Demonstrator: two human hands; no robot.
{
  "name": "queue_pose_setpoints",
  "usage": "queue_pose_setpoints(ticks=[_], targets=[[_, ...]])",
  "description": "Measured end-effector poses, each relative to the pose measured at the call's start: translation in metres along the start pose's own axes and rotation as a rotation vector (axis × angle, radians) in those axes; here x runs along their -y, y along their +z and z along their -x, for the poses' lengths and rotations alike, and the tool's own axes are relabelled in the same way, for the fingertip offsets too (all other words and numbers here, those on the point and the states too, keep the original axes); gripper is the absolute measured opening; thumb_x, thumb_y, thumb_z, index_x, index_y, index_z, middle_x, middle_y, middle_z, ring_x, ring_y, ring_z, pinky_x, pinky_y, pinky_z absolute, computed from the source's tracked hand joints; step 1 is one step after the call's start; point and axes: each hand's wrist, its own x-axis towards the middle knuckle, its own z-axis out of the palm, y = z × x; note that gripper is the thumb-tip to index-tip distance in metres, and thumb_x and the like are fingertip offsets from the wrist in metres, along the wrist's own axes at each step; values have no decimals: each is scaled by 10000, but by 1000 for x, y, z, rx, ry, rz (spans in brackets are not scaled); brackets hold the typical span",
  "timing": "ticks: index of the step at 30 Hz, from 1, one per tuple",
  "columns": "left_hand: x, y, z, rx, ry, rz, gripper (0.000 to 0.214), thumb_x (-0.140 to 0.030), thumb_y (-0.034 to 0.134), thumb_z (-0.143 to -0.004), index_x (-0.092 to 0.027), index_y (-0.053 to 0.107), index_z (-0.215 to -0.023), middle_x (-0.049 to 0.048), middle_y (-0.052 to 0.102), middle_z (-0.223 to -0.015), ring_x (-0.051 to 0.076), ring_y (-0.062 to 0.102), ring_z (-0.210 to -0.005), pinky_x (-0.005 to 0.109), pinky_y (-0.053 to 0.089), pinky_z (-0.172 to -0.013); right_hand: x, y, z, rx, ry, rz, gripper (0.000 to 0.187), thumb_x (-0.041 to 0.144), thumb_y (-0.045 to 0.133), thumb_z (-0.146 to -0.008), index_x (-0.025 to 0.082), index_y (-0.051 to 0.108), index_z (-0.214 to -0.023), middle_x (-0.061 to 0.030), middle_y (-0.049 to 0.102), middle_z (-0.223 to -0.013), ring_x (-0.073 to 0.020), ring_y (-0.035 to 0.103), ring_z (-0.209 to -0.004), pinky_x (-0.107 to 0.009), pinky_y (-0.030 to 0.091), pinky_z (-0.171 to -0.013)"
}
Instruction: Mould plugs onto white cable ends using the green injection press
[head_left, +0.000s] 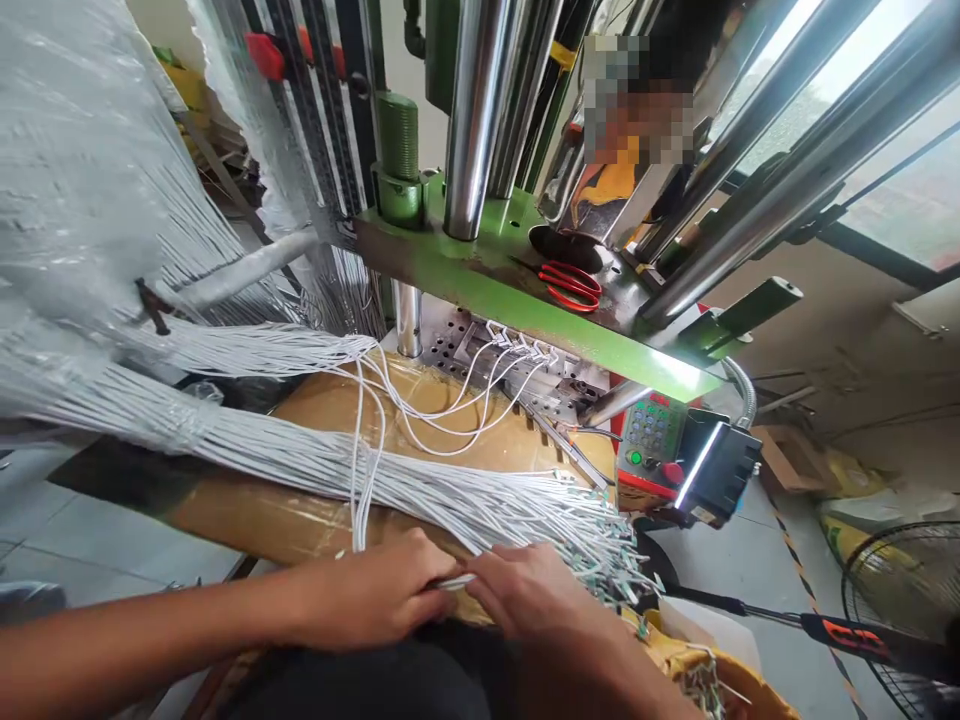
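Note:
My left hand (375, 598) and my right hand (525, 590) rest side by side at the near edge of a brown taped board (315, 520). Both are closed in a pinch on a thin white cable (454, 580) between them. A thick bundle of white cables (300, 455) runs from the upper left across the board and ends in connector tips (607, 560) just right of my right hand. Several cables (450, 400) loop up into the metal mould (517, 360) under the green press plate (525, 300).
Red scissors (571, 284) lie on the green plate between steel columns (476, 110). A control box (652, 445) with red and green buttons hangs at the right. Another person stands behind the machine. A fan guard (900, 600) stands on the floor at the lower right.

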Motion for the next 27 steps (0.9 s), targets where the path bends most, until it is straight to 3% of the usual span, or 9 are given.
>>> queue_pose_setpoints(ticks=[2,5,8,11,16,20,23,25,27], targets=[[19,18,-1,-5,-19,49,341,-372,461,-934,-160,641,-736,-8,569,-613,118,487,-567,222,311,-553,-7,5,1,2,-4,-47,281,339,461,-965,202,631,-1142,-71,731,-984,-217,680,-852,-273,428,-688],[39,24,-2,59,-115,270,430,-506,428,-939,-153,640,-817,-21,530,-599,98,425,-503,210,286,-488,-19,3,7,-68,-23,-197,274,360,446,-982,280,615,-1182,-5,723,-1010,-153,661,-889,-228,422,-744],[45,22,-4,182,-209,552,524,-614,455,-888,-131,647,-827,-10,529,-556,90,393,-416,206,259,-407,-15,8,4,-77,19,-82,321,340,389,-1001,223,685,-965,-21,705,-844,-144,641,-762,-235,402,-675],[43,22,-7,191,-197,709,566,-635,497,-860,-104,652,-739,-17,466,-491,76,331,-395,206,218,-389,-4,15,-5,-72,23,64,313,353,441,-977,167,683,-908,-72,704,-835,-180,642,-740,-261,392,-630],[47,18,-1,179,-136,650,503,-575,563,-860,-172,617,-1156,-46,489,-576,72,317,-441,192,215,-418,-8,5,6,-169,-11,-234,214,352,537,-938,232,691,-1024,-23,725,-897,-157,653,-829,-235,438,-736],[48,24,-5,256,-114,700,457,-583,592,-830,-145,657,-944,3,574,-655,84,397,-475,198,289,-438,-13,14,5,-220,-35,-359,188,272,543,-925,226,724,-944,-24,726,-836,-147,657,-779,-231,457,-718],[44,27,-14,232,-64,771,446,-570,608,-825,-128,641,-783,-17,515,-587,71,355,-463,201,258,-442,-12,29,-3,-431,-36,-388,207,372,611,-879,218,704,-982,-51,726,-896,-183,659,-831,-268,479,-752],[40,26,-19,212,-56,794,426,-551,622,-825,-136,657,-920,-20,534,-621,69,368,-464,198,257,-445,-12,35,-8,-664,45,-489,412,490,567,-887,220,615,-1194,-105,656,-1189,-215,632,-1011,-315,485,-863],[36,24,-24,194,-41,799,424,-535,635,-822,-142,655,-979,-3,568,-681,77,418,-495,202,289,-468,-10,38,-11,-776,63,-608,576,531,428,-942,235,379,-1433,-129,437,-1469,-224,542,-1210,-361,451,-982]])
